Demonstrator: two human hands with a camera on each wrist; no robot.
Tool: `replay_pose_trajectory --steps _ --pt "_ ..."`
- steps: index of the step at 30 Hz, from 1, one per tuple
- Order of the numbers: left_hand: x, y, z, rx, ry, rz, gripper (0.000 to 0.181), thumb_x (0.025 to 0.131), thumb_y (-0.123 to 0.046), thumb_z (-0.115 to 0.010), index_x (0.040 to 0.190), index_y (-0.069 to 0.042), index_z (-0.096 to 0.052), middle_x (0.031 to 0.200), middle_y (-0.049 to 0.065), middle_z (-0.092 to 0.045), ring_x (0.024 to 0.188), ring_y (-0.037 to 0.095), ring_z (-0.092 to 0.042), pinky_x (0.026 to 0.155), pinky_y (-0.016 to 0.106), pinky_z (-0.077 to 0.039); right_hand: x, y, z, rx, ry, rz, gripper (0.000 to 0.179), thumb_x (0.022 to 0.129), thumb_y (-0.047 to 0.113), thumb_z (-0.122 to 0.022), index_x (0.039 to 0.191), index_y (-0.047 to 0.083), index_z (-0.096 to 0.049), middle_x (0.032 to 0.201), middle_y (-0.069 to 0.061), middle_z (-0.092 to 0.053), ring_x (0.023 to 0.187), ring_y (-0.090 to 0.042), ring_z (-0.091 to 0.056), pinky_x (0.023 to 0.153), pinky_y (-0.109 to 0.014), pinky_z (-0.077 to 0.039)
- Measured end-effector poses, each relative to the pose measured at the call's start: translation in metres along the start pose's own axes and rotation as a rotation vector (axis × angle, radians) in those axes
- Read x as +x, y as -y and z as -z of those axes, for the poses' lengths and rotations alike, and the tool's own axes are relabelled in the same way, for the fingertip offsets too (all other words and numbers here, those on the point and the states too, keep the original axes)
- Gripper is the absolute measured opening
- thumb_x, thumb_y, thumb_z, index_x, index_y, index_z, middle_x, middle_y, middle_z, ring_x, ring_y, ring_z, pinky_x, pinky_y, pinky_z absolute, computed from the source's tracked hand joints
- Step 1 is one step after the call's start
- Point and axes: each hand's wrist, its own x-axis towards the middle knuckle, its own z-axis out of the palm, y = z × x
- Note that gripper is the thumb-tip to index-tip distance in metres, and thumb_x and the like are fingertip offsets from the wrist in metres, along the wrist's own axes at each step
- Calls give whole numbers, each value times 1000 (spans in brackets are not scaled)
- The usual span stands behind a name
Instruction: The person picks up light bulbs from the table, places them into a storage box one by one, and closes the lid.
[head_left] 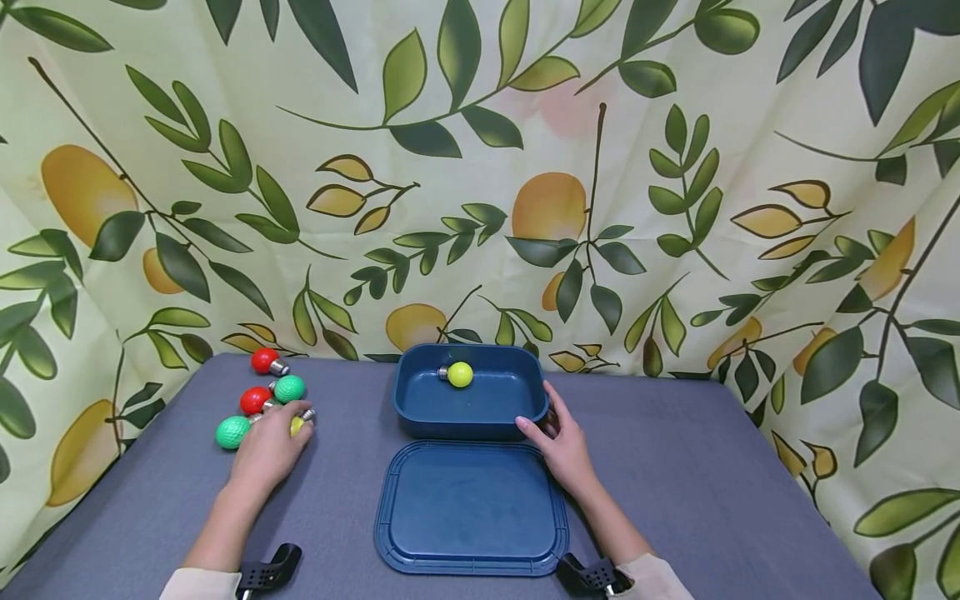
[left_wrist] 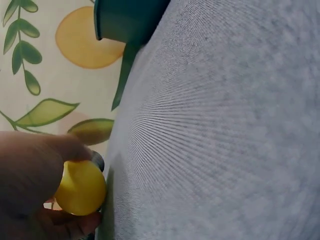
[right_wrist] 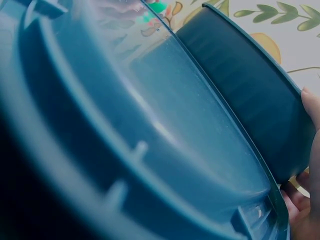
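Note:
My left hand (head_left: 272, 446) grips a yellow light bulb (left_wrist: 82, 189) between thumb and fingers, its metal base pointing away from the palm. Beside that hand lie two red bulbs, one farther back (head_left: 264, 360) and one nearer (head_left: 255, 401), and two green textured bulbs, one by the fingers (head_left: 289, 388) and one to the left (head_left: 232, 432). With the right hand (head_left: 564, 446) I hold the right front corner of an open blue container (head_left: 471, 431), thumb at the front rim. Inside the container rests another yellow bulb (head_left: 460, 374).
A blue lid (head_left: 471, 508) lies flat on the grey cloth-covered table (head_left: 337, 517), just in front of the container. Behind the table hangs a leaf-and-fruit patterned curtain (head_left: 465, 167). Black camera straps are on both wrists.

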Motion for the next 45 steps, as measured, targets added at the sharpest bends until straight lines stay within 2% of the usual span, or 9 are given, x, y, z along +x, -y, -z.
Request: replay_pose_trajectory --steps 4,9,15,19,26,34,38,45 --pt "0 -1 1 -37 -23 10 35 96 -11 -57 127 4 -62 121 34 -62 111 53 -59 89 65 -48 2 0 -1 -21 -4 -16 81 94 25 -72 161 15 -27 158 -24 -41 141 -40 -49 111 -53 -44" --pt "0 -5 4 -83 -49 29 38 96 -10 -57 132 1 -59 124 33 -60 112 52 -58 87 65 -48 2 1 -2 -20 0 -31 82 95 22 -71 161 11 -25 159 -26 -38 142 -42 -47 112 -55 -42" --pt "1 -8 3 -136 -141 28 37 94 -9 -61 130 -1 -61 119 32 -60 107 46 -58 83 61 -48 1 0 0 -22 -4 -2 81 94 29 -73 160 16 -27 159 -23 -40 142 -39 -48 112 -53 -43" --pt "2 -8 2 -169 -180 31 35 94 -10 -64 127 1 -62 117 29 -61 108 44 -58 87 61 -47 0 0 0 -28 -11 16 81 94 31 -73 160 16 -28 157 -22 -43 140 -39 -51 110 -52 -45" --pt "4 -15 3 -245 -173 25 33 97 -11 -62 127 2 -59 121 28 -65 114 44 -61 95 60 -48 1 -1 0 -23 -10 20 81 94 30 -73 160 16 -29 156 -22 -45 139 -38 -51 110 -52 -45" --pt "6 -31 0 -297 -198 -46 30 94 -7 -68 122 1 -63 111 21 -69 108 39 -67 92 55 -53 0 0 1 1 17 9 82 95 27 -72 162 17 -25 158 -24 -40 142 -39 -48 112 -52 -44" --pt "7 -44 -2 -323 -203 -67 29 93 -9 -71 121 -1 -66 111 19 -72 108 38 -68 94 56 -55 -1 2 3 1 9 4 81 95 25 -71 161 17 -25 158 -23 -40 142 -38 -48 111 -51 -44" --pt "8 -68 -1 -392 -189 -84 31 90 -10 -75 120 -3 -68 108 17 -75 104 32 -71 91 50 -58 0 5 3 -15 23 -5 81 96 27 -71 161 15 -25 158 -22 -41 142 -38 -48 112 -51 -43"
